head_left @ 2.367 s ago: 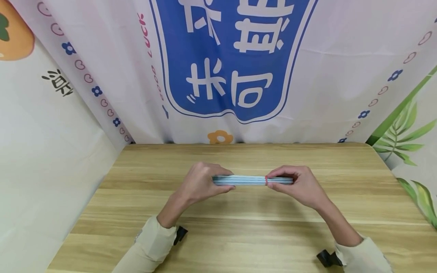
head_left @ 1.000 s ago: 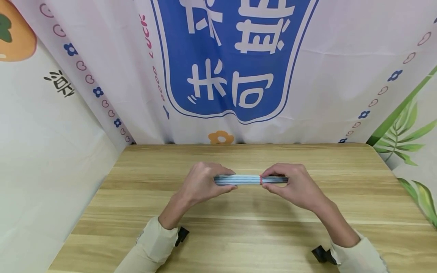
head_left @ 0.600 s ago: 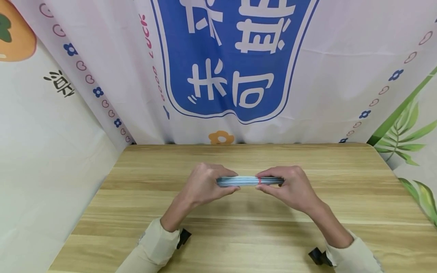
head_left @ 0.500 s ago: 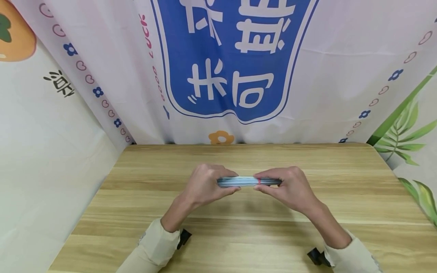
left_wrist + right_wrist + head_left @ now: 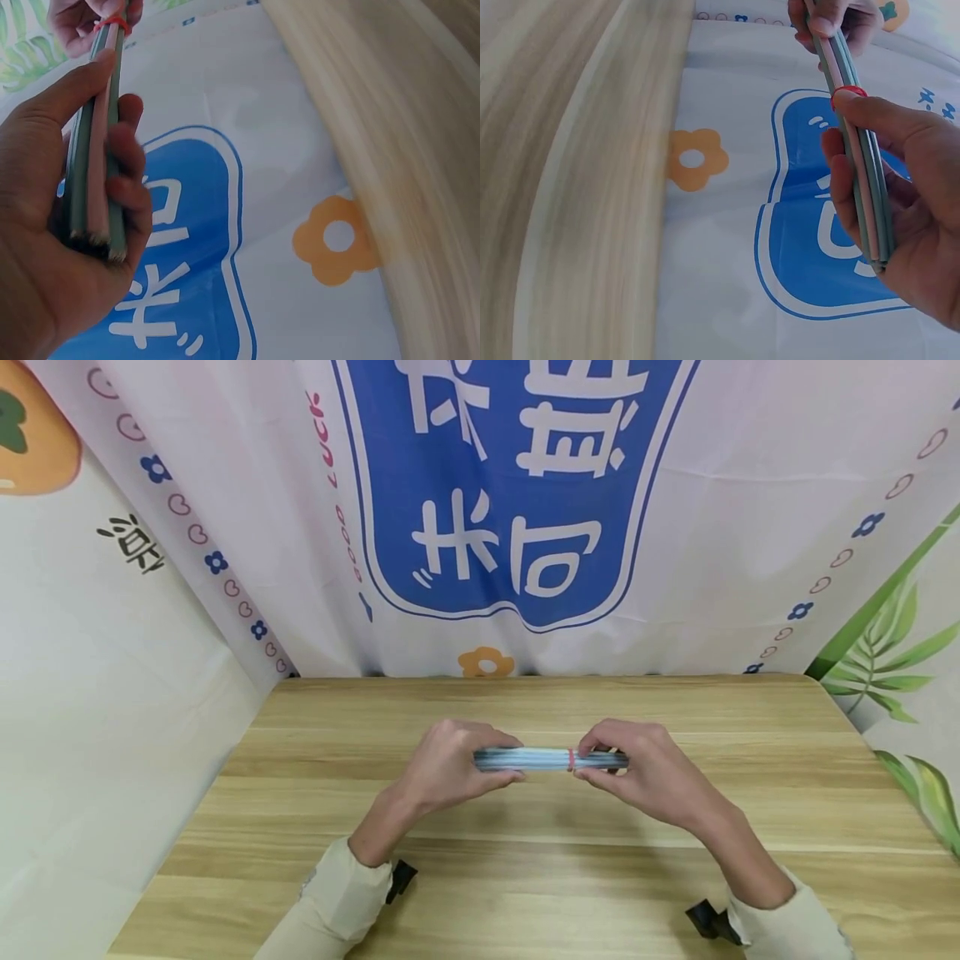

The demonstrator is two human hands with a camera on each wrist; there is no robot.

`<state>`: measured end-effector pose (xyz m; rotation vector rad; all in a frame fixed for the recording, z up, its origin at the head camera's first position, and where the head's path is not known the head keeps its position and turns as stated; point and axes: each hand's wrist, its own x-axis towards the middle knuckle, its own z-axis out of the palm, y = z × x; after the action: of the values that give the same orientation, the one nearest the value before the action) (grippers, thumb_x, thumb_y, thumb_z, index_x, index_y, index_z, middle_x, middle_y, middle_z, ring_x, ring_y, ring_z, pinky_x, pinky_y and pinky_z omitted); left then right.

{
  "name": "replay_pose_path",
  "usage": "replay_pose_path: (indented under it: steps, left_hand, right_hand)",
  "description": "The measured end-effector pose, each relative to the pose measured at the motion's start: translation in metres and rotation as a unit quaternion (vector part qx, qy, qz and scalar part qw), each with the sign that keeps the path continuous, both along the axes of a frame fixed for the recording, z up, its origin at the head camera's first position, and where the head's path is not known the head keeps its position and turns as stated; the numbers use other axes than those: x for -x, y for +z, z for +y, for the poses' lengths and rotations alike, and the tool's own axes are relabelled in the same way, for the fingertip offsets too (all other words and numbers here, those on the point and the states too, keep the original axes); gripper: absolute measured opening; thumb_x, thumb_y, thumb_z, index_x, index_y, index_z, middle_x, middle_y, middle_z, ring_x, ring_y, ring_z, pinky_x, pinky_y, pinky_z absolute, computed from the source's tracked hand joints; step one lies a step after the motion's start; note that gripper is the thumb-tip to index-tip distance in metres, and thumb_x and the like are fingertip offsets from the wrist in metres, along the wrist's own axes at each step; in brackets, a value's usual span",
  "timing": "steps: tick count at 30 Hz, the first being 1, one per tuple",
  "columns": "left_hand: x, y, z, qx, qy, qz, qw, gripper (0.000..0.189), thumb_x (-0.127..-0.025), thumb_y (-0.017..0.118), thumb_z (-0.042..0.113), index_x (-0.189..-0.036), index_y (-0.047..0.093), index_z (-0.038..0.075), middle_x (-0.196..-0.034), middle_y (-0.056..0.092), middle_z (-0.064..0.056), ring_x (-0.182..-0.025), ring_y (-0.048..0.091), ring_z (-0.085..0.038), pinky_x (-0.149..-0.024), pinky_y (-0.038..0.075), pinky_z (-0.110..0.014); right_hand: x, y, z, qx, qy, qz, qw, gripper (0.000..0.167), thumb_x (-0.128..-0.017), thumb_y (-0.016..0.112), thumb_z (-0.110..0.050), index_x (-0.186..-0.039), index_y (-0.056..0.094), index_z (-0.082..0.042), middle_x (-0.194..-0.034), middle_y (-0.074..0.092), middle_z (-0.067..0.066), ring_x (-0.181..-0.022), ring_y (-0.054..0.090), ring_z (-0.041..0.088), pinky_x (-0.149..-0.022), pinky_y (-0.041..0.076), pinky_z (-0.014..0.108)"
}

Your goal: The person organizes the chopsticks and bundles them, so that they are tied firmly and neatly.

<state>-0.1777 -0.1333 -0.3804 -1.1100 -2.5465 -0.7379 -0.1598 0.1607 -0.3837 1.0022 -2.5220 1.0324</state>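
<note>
A bundle of slim pencils [image 5: 546, 759], pale blue in the head view and green and pink in the wrist views, is held level above the wooden table. My left hand [image 5: 442, 766] grips its left part, thumb on the near side in the head view. Round the bundle, right of its middle, runs a red rubber band [image 5: 571, 759]. My right hand [image 5: 648, 770] holds the right part, fingertips close beside the band. In the right wrist view the right thumb [image 5: 855, 103] touches the band. The palms partly hide both ends of the bundle.
The wooden table [image 5: 525, 893] spreads under both hands. Behind it hangs a white cloth [image 5: 720, 568] with a blue printed panel. Light walls or cloths stand at both sides, the right one with printed leaves [image 5: 881, 647]. Black wrist mounts [image 5: 708, 920] jut from both cuffs.
My right hand came leftward with its end of the bundle, then shifted slightly back right in the last half second. Its fingertips now sit just right of the band. The left hand barely moved.
</note>
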Motion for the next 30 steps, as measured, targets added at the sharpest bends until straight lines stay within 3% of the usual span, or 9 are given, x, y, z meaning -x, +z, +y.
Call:
replay_pose_path:
  steps: [7, 12, 16, 22, 30]
  left_hand:
    - [0.002, 0.001, -0.003, 0.010, 0.008, -0.001, 0.9999, 0.030, -0.084, 0.095, 0.028, -0.107, 0.085, 0.011, -0.098, 0.084, 0.001, -0.078, 0.073, -0.007, -0.072, 0.059, -0.022]
    - [0.005, 0.000, -0.003, -0.011, -0.012, -0.024, 0.9996, 0.025, -0.087, 0.092, 0.024, -0.106, 0.083, 0.009, -0.097, 0.082, 0.000, -0.079, 0.070, -0.007, -0.074, 0.059, -0.020]
    - [0.005, 0.001, -0.003, -0.026, -0.024, -0.028, 0.9990, 0.025, -0.087, 0.092, 0.022, -0.105, 0.082, 0.008, -0.097, 0.082, -0.001, -0.080, 0.071, -0.007, -0.076, 0.060, -0.020]
    - [0.004, 0.000, 0.000, -0.039, -0.041, -0.023, 0.9982, 0.025, -0.086, 0.092, 0.021, -0.104, 0.082, 0.007, -0.097, 0.083, -0.003, -0.080, 0.072, -0.008, -0.074, 0.059, -0.018]
    - [0.001, -0.001, 0.001, -0.047, -0.039, -0.019, 0.9979, 0.024, -0.086, 0.093, 0.020, -0.103, 0.082, 0.007, -0.096, 0.082, -0.003, -0.078, 0.071, -0.007, -0.072, 0.058, -0.018]
  right_hand:
    - [0.003, -0.002, 0.002, 0.010, -0.005, 0.037, 0.9992, 0.022, -0.085, 0.090, -0.007, -0.098, 0.079, -0.021, -0.093, 0.079, -0.011, -0.080, 0.070, 0.000, -0.070, 0.061, 0.025]
    - [0.004, -0.007, -0.002, 0.023, -0.005, 0.061, 0.9979, 0.024, -0.083, 0.090, -0.003, -0.099, 0.081, -0.018, -0.096, 0.081, -0.008, -0.083, 0.075, 0.005, -0.074, 0.063, 0.024]
    - [0.003, -0.010, -0.006, 0.040, -0.005, 0.072, 0.9966, 0.024, -0.082, 0.091, -0.003, -0.099, 0.082, -0.016, -0.096, 0.082, -0.005, -0.082, 0.077, 0.008, -0.076, 0.060, 0.017]
    - [0.001, -0.009, -0.010, 0.048, -0.013, 0.071, 0.9962, 0.024, -0.080, 0.094, -0.005, -0.100, 0.084, -0.014, -0.095, 0.084, -0.002, -0.082, 0.079, 0.010, -0.075, 0.057, 0.011]
    - [-0.001, -0.007, -0.014, 0.043, -0.025, 0.059, 0.9970, 0.025, -0.080, 0.095, -0.009, -0.103, 0.087, -0.015, -0.096, 0.085, -0.002, -0.082, 0.079, 0.012, -0.065, 0.060, 0.021]
